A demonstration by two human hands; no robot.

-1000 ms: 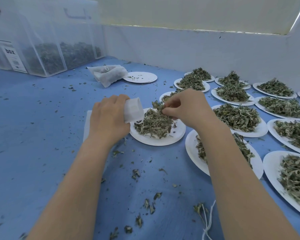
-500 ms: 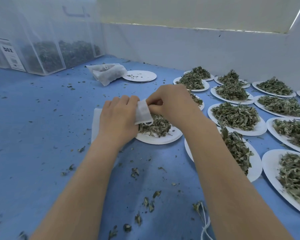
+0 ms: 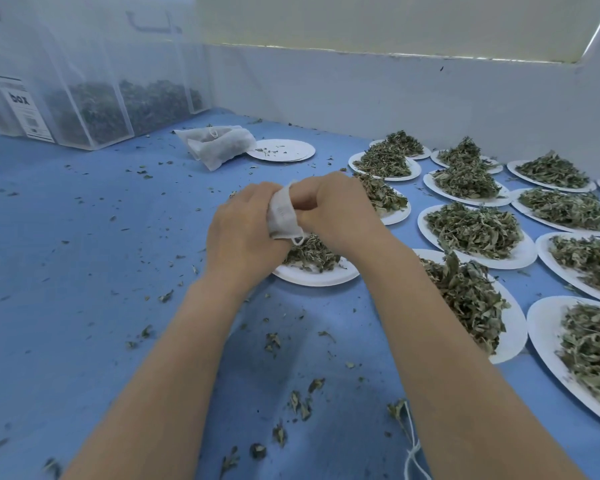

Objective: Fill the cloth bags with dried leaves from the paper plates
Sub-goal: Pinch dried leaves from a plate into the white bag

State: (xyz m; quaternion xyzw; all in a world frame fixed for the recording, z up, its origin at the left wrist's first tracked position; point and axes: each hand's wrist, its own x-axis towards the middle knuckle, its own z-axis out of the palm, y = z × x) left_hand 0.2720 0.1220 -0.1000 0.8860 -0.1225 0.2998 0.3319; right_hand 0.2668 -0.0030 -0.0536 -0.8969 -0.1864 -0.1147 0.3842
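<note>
Both hands meet over a paper plate (image 3: 317,276) of dried leaves (image 3: 310,253): the left hand (image 3: 243,233) grips a small white cloth bag (image 3: 284,216), and the right hand (image 3: 336,206) pinches the bag's other edge, fingers curled. More leaf-heaped plates (image 3: 520,252) crowd the blue tabletop (image 3: 84,271) right of the hands, and filled bags (image 3: 219,143) lie beyond them, beside a near-bare plate (image 3: 284,150).

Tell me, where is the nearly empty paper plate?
The nearly empty plate lies far back on the blue table, just right of the filled cloth bags.
</note>
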